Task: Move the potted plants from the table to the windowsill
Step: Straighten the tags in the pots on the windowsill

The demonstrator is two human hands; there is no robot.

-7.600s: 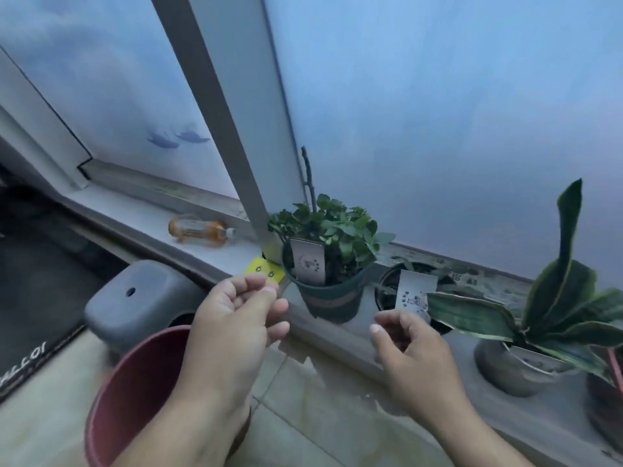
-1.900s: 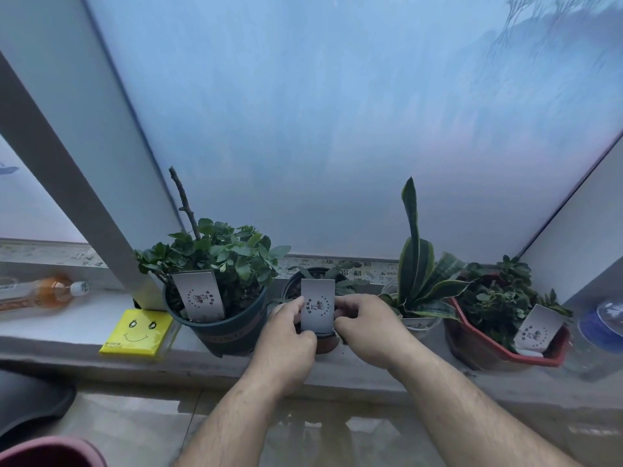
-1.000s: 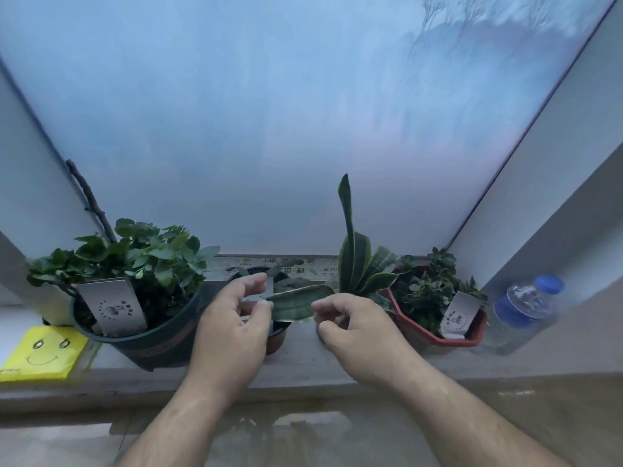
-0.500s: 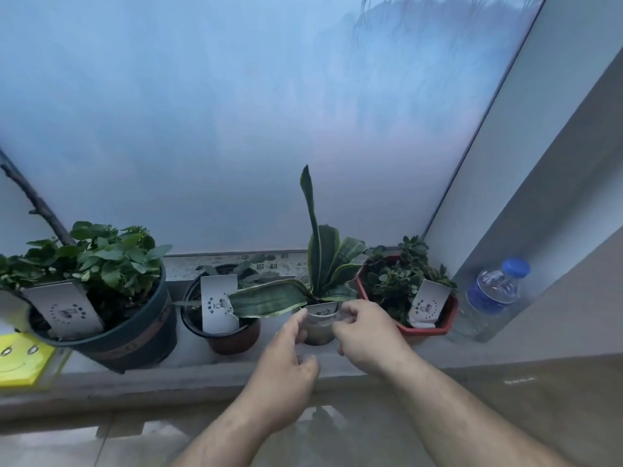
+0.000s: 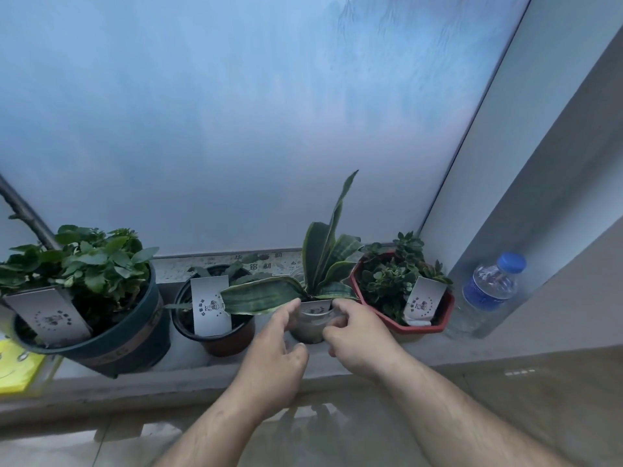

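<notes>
Several potted plants stand in a row on the grey windowsill [image 5: 438, 347]. From the left: a leafy plant in a big dark green pot [image 5: 131, 335], a small black pot [image 5: 224, 342] with a white card, a snake plant in a small grey pot [image 5: 308, 330], and a red octagonal pot [image 5: 441, 315] of succulents. My left hand [image 5: 274, 362] and my right hand [image 5: 359, 342] grip the grey pot from either side, fingertips at the ends of its white card. A long striped leaf lies over the small black pot.
A water bottle [image 5: 488, 293] with a blue cap stands in the sill's right corner against the wall. A yellow smiley notepad [image 5: 15, 365] lies at the far left. Frosted glass rises directly behind the pots. Glossy floor tiles lie below the sill.
Both hands left the small black pot's card and shifted right to the snake plant's grey pot. The view panned right, bringing the red pot and the bottle into view.
</notes>
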